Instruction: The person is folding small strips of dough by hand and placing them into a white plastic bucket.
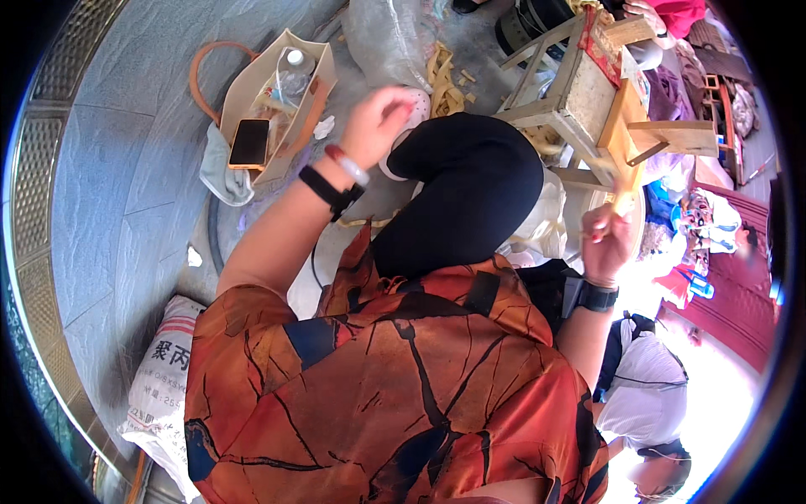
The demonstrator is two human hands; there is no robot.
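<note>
Tan wooden desk (623, 122) with stout legs stands just beyond my right hand (608, 239); those blurred fingers curl inward, and from my remote view I cannot tell whether they grip anything. My left hand's (378, 126) fingers bend loosely, nothing visible in them, near crumpled yellow strips (445, 80) on the grey floor (485, 59). Some strips lie loose; what remains doesn't show.

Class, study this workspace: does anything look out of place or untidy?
Yes. Yellowish strips lie in a loose heap on the grey floor, looking like scattered scraps. A crumpled white scrap beside the tote bag looks like dropped litter.
</note>
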